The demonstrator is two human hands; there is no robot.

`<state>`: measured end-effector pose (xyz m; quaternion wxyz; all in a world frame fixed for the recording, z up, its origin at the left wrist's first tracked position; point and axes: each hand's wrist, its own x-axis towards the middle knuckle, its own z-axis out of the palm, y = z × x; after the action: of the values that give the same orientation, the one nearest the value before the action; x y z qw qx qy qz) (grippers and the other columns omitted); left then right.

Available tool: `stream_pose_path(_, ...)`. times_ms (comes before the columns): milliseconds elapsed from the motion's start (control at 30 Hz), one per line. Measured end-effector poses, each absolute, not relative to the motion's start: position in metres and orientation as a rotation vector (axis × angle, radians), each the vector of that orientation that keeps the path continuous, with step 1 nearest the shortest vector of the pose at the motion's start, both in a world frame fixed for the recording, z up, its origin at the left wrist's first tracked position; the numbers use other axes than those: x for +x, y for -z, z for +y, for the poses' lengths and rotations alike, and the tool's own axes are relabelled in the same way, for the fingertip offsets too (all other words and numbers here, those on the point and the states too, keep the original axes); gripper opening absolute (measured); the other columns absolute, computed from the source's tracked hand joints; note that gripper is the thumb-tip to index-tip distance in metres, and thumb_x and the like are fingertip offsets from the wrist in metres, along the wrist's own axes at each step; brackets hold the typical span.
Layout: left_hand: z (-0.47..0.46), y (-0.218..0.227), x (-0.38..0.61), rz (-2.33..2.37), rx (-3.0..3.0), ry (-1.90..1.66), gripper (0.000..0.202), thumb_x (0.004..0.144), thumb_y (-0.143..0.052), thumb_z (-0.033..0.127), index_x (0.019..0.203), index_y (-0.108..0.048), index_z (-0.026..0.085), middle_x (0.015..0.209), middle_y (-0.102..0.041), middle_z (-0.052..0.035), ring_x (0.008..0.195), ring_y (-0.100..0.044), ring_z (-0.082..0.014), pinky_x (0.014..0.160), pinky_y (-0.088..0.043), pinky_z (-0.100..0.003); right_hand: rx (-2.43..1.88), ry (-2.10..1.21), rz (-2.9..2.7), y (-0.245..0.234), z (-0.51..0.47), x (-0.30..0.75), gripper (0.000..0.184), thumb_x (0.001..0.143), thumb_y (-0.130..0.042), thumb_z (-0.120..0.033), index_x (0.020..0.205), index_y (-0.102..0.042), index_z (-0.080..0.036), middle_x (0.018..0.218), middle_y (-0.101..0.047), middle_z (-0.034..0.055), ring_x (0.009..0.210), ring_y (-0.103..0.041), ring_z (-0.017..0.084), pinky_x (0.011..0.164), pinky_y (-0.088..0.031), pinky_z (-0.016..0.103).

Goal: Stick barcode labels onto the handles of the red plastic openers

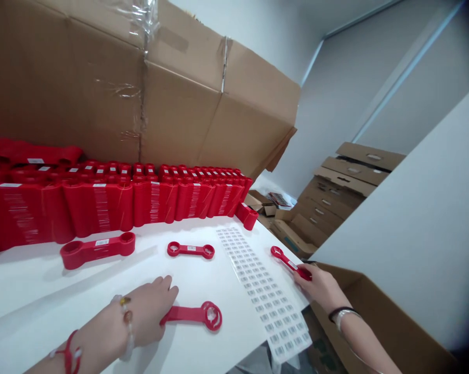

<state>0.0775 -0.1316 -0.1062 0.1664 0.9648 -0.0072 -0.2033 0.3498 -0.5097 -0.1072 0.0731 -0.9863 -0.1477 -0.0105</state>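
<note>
Pinching a slim red plastic spanner [288, 263] by its lower end, the right hand [320, 287] has a closed grip at the right edge of the tabletop [35, 296], just beside a barcode label sheet [261, 291]. At lower left, the left hand [151, 311] lies loose and open, touching the end of a larger red spanner [193, 315], which extends to its right. Bundled red spanners [102, 205] line the far edge.
</note>
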Motion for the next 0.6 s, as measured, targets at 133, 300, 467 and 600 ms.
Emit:
stream_pose_path(133, -0.133, 0.099, 0.078, -0.014, 2.762, 0.620, 0.037, 0.069, -0.057, 0.011, 0.106, -0.057, 0.015, 0.120, -0.053, -0.0146, 0.102, -0.058, -0.0314, 0.083, -0.051, -0.047, -2.848, 0.031, -0.458, 0.099, -0.497, 0.345, 0.044, 0.076, -0.051, -0.051, 0.099, -0.070, -0.018, 0.096, -0.074, 0.0102, 0.089, -0.068, 0.029, 0.079, -0.051, 0.037)
stream_pose_path(300, -0.132, 0.090, 0.079, 0.003, 2.745, 0.707, 0.053, 0.068, -0.069, 0.024, 0.119, -0.058, 0.014, 0.126, -0.051, -0.0172, 0.109, -0.057, -0.0354, 0.084, -0.054, -0.053, -2.648, -0.040, -0.712, 0.081, -0.433, 0.327, 0.058, 0.075, -0.055, -0.064, 0.111, -0.070, -0.022, 0.111, -0.072, 0.0071, 0.097, -0.068, 0.029, 0.081, -0.054, 0.037)
stream_pose_path(467, -0.124, 0.085, 0.079, -0.043, 2.735, 0.688, 0.065, 0.069, -0.072, 0.045, 0.126, -0.057, 0.016, 0.126, -0.053, -0.0165, 0.104, -0.059, -0.0358, 0.075, -0.057, -0.055, -2.428, -0.153, -1.238, 0.083, -0.339, 0.307, 0.045, 0.083, -0.056, -0.055, 0.110, -0.073, -0.024, 0.115, -0.071, 0.0076, 0.103, -0.066, 0.029, 0.090, -0.051, 0.037)
stream_pose_path(600, -0.117, 0.095, 0.084, -0.119, 2.743, 0.669, 0.061, 0.068, -0.070, 0.047, 0.119, -0.061, 0.015, 0.121, -0.055, -0.0174, 0.100, -0.059, -0.0341, 0.070, -0.057, -0.048, -2.415, -0.242, -1.499, 0.093, -0.290, 0.308, 0.043, 0.090, -0.050, -0.050, 0.113, -0.072, -0.022, 0.115, -0.070, 0.0081, 0.103, -0.066, 0.028, 0.089, -0.051, 0.037)
